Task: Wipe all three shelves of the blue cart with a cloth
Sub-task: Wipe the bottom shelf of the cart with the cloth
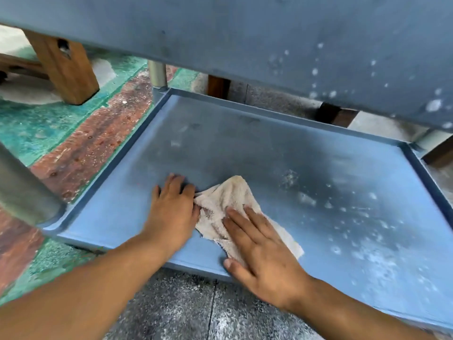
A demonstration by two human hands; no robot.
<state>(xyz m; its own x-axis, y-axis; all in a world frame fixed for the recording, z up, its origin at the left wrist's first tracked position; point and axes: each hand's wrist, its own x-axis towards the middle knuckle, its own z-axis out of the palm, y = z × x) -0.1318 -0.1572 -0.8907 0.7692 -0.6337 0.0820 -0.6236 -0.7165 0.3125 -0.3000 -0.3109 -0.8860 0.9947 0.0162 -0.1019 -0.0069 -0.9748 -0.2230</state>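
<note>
Flatly, right hand (264, 251) on cloth (228, 200), left hand (171, 209) beside.

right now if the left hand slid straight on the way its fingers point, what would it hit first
Bare shelf lies ahead of the left hand, so probably the raised far rim first; the cloth sits to its right.

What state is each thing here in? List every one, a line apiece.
lower blue metal shelf: white specks on its right side, left side looks cleaner.
upper blue metal shelf: white specks towards its right end.
crumpled beige terry cloth: lying on the lower blue metal shelf.
right hand: flat on the cloth, fingers straight.
left hand: flat on the lower shelf, touching the cloth's left edge.
</note>
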